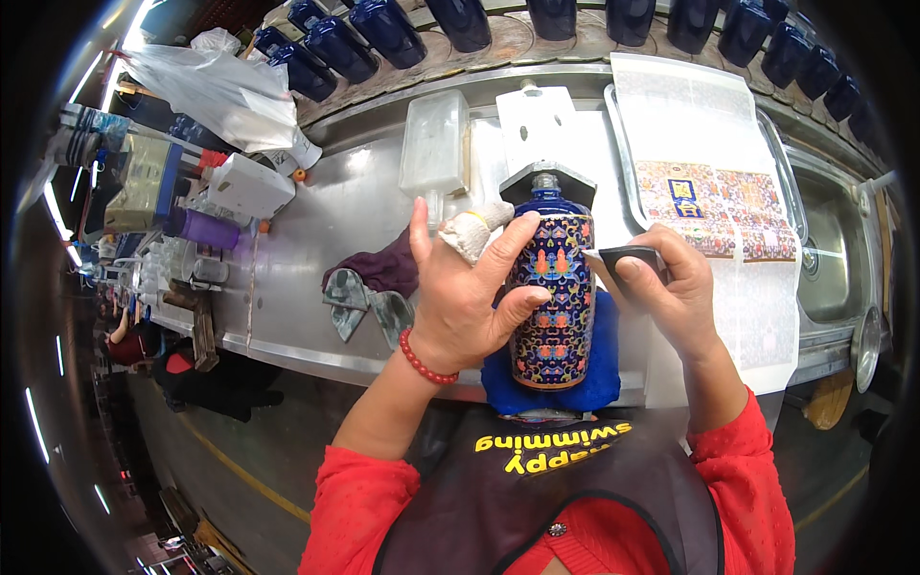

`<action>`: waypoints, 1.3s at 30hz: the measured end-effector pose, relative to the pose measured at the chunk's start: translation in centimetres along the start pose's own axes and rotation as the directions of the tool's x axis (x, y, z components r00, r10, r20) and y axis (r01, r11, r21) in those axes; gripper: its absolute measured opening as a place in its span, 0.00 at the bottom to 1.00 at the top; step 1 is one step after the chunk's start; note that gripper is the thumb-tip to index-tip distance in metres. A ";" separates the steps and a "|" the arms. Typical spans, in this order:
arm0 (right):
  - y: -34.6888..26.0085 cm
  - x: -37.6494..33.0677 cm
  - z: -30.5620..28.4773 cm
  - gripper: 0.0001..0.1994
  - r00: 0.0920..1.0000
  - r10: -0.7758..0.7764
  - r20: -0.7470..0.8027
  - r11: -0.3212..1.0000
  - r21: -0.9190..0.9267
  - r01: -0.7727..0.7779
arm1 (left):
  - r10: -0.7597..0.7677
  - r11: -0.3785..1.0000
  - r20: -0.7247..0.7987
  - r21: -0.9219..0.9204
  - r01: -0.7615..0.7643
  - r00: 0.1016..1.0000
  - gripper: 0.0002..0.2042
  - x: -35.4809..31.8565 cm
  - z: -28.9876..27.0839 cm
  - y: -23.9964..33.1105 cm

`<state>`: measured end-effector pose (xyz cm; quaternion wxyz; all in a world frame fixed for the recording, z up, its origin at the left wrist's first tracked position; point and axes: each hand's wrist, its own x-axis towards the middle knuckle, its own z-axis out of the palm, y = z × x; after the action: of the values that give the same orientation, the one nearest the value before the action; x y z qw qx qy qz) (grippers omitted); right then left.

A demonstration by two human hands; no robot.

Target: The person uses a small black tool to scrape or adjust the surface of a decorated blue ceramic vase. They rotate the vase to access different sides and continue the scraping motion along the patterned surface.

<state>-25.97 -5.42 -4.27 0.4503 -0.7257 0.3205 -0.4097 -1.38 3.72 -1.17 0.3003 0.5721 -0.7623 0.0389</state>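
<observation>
A dark blue bottle with a colourful floral pattern lies on its back, its neck pointing away from me. Under its near end is a blue cloth pad; its neck sits at an angled metal rest. My left hand, fingers spread, touches the bottle's left side with thumb and forefinger. White cloth is wrapped around one of its other fingers. In my right hand is a flat black scraper-like tool, gripped between thumb and fingers, its pale tip near the bottle's right edge.
Patterned decal sheets on white paper lie on a tray at right, beside a metal sink. A clear rectangular container and a crumpled purple cloth are at left. Several plain blue bottles line the far side.
</observation>
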 end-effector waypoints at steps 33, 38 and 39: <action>-2.9 3.3 -1.4 0.10 0.994 -0.092 0.066 0.984 -0.149 0.101 | 0.107 0.985 -0.062 0.146 -0.097 0.992 0.17 1.5 0.3 0.2; -3.0 3.4 -1.2 0.12 0.990 -0.134 0.034 0.973 -0.188 0.138 | 0.118 0.982 -0.057 0.156 -0.108 0.991 0.17 1.5 0.2 0.3; -3.0 3.4 -1.2 0.11 0.988 -0.147 0.038 0.972 -0.180 0.151 | 0.119 0.981 -0.053 0.163 -0.109 0.991 0.17 1.5 0.2 0.3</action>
<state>-25.18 -7.57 -0.15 0.3536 -0.7910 0.2958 -0.4022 -2.01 2.46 -0.45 0.2745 0.5481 -0.7785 0.1347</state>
